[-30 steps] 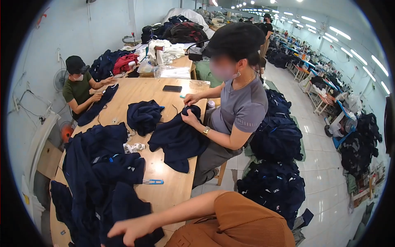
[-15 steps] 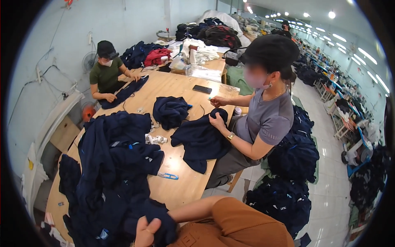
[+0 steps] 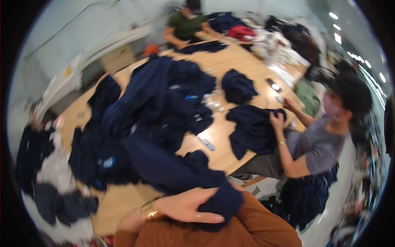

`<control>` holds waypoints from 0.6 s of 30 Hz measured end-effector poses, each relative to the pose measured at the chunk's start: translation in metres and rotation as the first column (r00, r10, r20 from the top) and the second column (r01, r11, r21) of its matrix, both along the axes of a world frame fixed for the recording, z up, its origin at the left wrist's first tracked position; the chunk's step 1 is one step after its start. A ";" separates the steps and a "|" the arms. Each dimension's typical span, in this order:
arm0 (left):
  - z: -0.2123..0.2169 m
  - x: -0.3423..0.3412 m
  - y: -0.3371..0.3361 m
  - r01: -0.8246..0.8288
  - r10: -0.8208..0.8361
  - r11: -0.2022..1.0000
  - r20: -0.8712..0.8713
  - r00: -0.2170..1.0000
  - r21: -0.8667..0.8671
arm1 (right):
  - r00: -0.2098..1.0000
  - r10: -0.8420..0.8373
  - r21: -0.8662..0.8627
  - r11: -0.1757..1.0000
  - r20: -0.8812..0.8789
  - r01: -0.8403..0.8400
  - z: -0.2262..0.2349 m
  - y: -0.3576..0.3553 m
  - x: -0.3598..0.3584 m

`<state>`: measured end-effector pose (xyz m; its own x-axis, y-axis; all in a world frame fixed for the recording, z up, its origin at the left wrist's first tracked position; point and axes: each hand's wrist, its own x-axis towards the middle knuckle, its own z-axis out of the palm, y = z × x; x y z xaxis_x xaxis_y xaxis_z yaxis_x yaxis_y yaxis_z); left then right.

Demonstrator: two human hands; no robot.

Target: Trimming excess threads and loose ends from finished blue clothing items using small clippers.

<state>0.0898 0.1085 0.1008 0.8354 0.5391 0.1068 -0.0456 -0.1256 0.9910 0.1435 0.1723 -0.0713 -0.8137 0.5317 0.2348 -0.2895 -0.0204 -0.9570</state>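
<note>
Your left hand (image 3: pixel 187 206) clamps one navy garment (image 3: pixel 177 173) from the heap; your right hand isn't visible. Two co-workers sit at the wooden table (image 3: pixel 222 136).

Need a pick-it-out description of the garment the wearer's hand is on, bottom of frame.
Start at the long wooden table heaped with dark navy fabric garments. Follow the big pile down to its near edge, where one navy sleeve-like length trails toward the rust-orange sleeve. It alone is bunched under a hand wearing a gold bracelet; the other pieces lie farther up the table.
</note>
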 end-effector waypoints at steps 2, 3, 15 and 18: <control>0.000 -0.001 -0.008 -0.002 0.005 0.999 0.061 0.998 -0.049 | 0.993 0.110 -0.082 0.990 -0.052 -0.114 -0.001 -0.002 -0.001; -0.004 -0.002 -0.007 -0.009 0.013 0.999 0.087 0.996 -0.046 | 0.990 0.120 -0.112 0.986 -0.070 -0.127 0.003 0.009 -0.013; -0.141 -0.155 -0.062 -0.860 1.000 0.020 0.015 0.014 -0.511 | 0.805 0.006 -0.669 0.553 -0.593 -0.497 0.072 0.024 0.001; -0.158 -0.097 -0.046 -0.974 0.972 0.115 -0.222 0.071 0.193 | 0.834 0.027 -0.612 0.667 -0.551 -0.426 0.093 0.005 -0.013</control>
